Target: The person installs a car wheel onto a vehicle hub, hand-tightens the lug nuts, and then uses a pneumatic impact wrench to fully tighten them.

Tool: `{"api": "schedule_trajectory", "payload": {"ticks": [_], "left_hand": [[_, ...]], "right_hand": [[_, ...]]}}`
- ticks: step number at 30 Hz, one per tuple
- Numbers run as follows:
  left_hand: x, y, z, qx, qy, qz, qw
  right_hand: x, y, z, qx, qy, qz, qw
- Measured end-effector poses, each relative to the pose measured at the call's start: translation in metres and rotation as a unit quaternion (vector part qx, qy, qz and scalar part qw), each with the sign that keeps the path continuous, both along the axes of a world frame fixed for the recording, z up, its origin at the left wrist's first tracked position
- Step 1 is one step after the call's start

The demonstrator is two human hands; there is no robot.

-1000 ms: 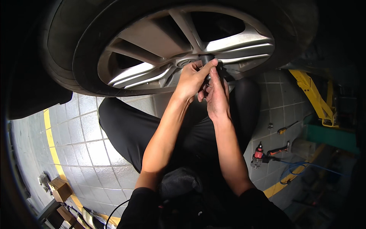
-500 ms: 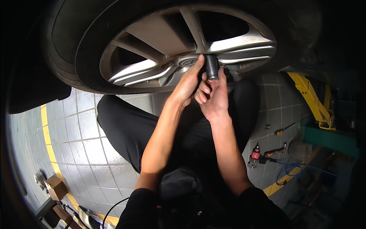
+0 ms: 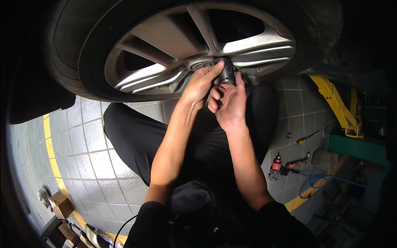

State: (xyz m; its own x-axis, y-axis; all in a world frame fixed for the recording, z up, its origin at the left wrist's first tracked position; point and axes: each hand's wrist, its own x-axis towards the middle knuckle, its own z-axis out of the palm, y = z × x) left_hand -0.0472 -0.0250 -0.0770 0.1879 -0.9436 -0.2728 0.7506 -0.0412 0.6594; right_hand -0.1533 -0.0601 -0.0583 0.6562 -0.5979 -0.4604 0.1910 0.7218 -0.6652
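Note:
A dark cylindrical wheel-nut socket (image 3: 227, 75) points up into the spokes of a silver alloy wheel (image 3: 173, 37), just right of its round centre cap (image 3: 201, 65). My left hand (image 3: 199, 87) grips the socket from the left, its thumb laid across the upper part. From below, my right hand (image 3: 231, 103) holds the socket's lower end, with one digit stretched up along its right side and the other fingers curled. The far end of the socket is hidden in the wheel.
A black tyre (image 3: 89, 53) surrounds the wheel. On the tiled floor to the right lie a red and black air tool (image 3: 276, 168) with a blue hose (image 3: 316, 182), a yellow-handled screwdriver (image 3: 302, 141) and an orange-handled tool (image 3: 298, 163). A yellow metal stand (image 3: 337, 103) rises behind them. Cardboard boxes (image 3: 62, 205) sit lower left.
My left thumb has moved right and onto the socket, and the left fingers are more bent. The right hand has opened slightly but stays at the socket's lower end.

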Motion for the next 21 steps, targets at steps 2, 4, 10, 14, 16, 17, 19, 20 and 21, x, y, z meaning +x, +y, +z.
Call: {"api": "schedule_trajectory", "payload": {"ticks": [2,4,10,14,16,17,19,20,21], "left_hand": [[-0.014,-0.005,-0.001,0.034,-0.122,0.122,0.984],[-0.011,-0.003,0.001,0.037,-0.103,0.096,0.989],[-0.003,-0.008,-0.008,0.005,0.051,0.029,0.998],[-0.006,-0.009,0.014,0.104,-0.155,0.065,0.98],[-0.006,-0.015,0.013,0.08,-0.181,0.089,0.976],[-0.007,-0.013,0.013,0.087,-0.196,0.093,0.972],[-0.011,-0.009,0.015,0.089,-0.179,0.086,0.976],[-0.006,-0.009,-0.002,0.033,-0.124,0.047,0.991],[-0.006,-0.002,-0.007,-0.001,0.002,0.044,0.999]], "right_hand": [[-0.002,-0.002,-0.012,-0.07,0.054,-0.015,0.996],[0.004,0.0,-0.01,-0.093,0.044,-0.045,0.994],[0.001,0.0,-0.012,0.032,-0.139,0.028,0.989],[0.002,-0.006,0.0,0.095,-0.084,0.023,0.992],[0.001,-0.015,0.002,-0.004,-0.005,0.028,1.0],[0.002,-0.01,0.002,-0.075,0.05,0.02,0.996],[0.007,-0.004,-0.005,-0.161,0.089,-0.02,0.983],[0.006,-0.006,-0.007,-0.165,0.115,-0.008,0.979],[0.006,-0.004,-0.01,-0.108,0.058,0.006,0.992]]}}
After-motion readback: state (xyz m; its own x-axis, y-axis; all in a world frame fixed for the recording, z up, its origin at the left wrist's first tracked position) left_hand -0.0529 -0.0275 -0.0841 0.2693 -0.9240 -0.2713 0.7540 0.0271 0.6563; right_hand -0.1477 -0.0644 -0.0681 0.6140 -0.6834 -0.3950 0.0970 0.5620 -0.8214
